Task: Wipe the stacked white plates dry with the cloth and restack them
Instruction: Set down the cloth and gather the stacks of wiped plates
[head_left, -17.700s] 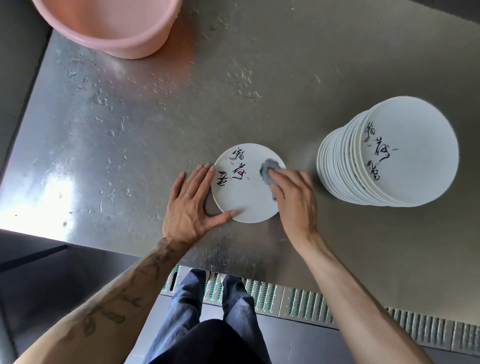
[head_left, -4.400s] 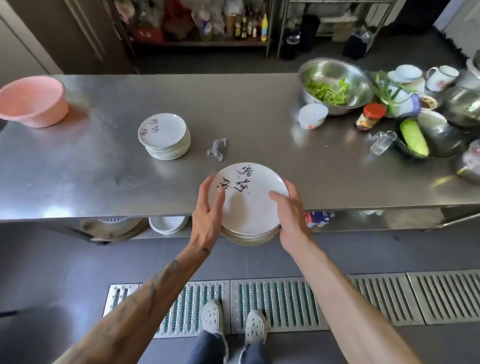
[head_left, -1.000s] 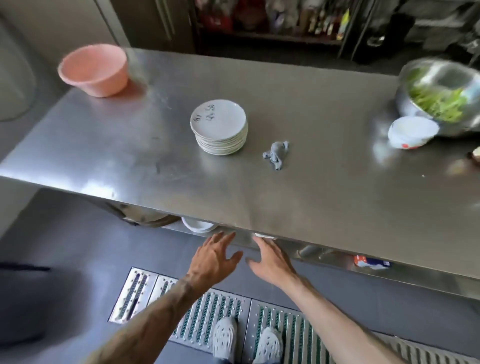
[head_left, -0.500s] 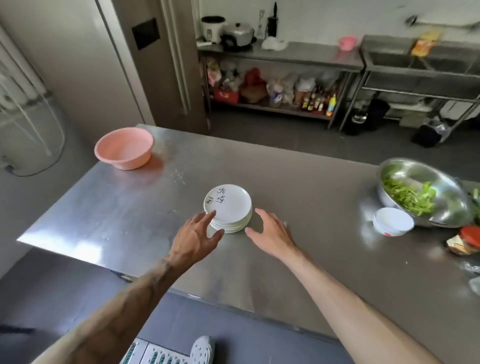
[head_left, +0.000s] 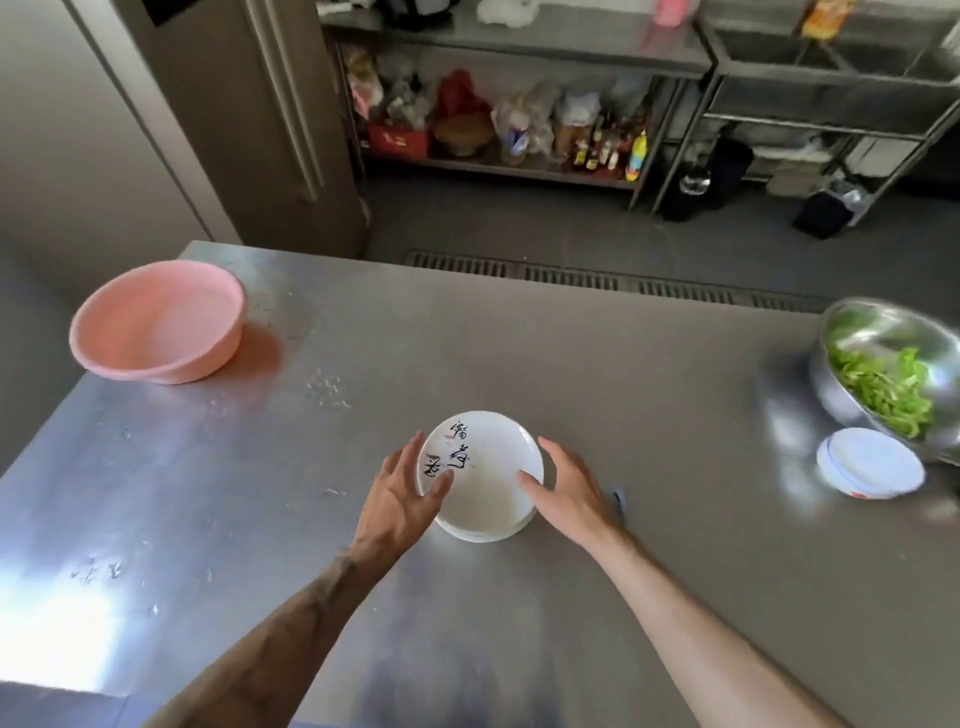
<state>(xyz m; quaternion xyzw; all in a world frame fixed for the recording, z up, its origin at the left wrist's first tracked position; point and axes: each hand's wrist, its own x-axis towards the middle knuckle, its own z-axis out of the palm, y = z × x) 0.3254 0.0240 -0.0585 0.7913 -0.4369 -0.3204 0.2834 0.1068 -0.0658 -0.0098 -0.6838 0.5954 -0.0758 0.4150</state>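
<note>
A stack of white plates (head_left: 480, 491) with black brush writing on the top one stands in the middle of the steel table (head_left: 649, 395). My left hand (head_left: 397, 501) lies against the stack's left side, fingers straight and thumb on the top plate's rim. On the right side my right hand (head_left: 569, 493) does the same, its thumb on the top plate. Just right of my right hand a bit of the grey cloth (head_left: 618, 503) shows on the table, mostly hidden behind the hand.
A pink basin (head_left: 156, 322) sits at the far left corner. At the right edge a steel bowl of greens (head_left: 893, 374) stands with a small white bowl (head_left: 870, 470) in front of it. Water drops dot the left part of the table. Shelves stand beyond the table.
My view has moved closer over the table. Both hands have gone forward from just short of the stack and now touch its two sides, thumbs on the top plate.
</note>
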